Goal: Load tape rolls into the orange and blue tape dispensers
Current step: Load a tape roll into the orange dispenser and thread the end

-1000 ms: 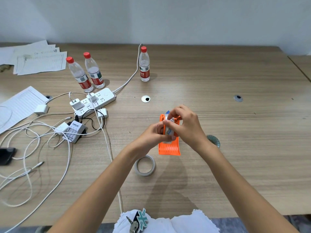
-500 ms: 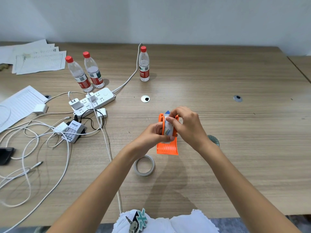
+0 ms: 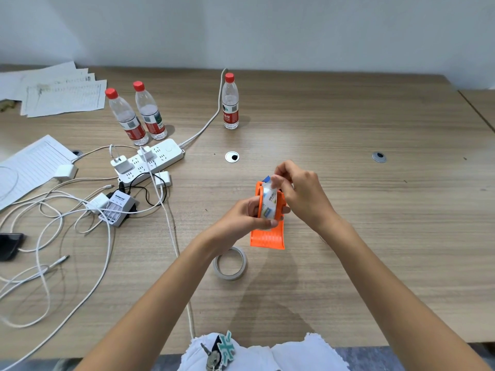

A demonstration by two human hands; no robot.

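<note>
Both hands' grips clamp the orange dispenser (image 3: 267, 234) — long axis toward the viewer — tape roll (image 3: 269, 202) on edge inside.

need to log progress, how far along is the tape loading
Nothing looks finished. In hand: the left hand steadies the orange dispenser while the right hand presses a tape roll into it. Left: a second roll lies loose on the table.

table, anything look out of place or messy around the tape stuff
Nothing spilled or damaged. The left side of the table is messy: white cables sprawl in loose tangles from the power strip. A spare tape roll lies flat under the left forearm, near the orange dispenser held in both hands.
</note>
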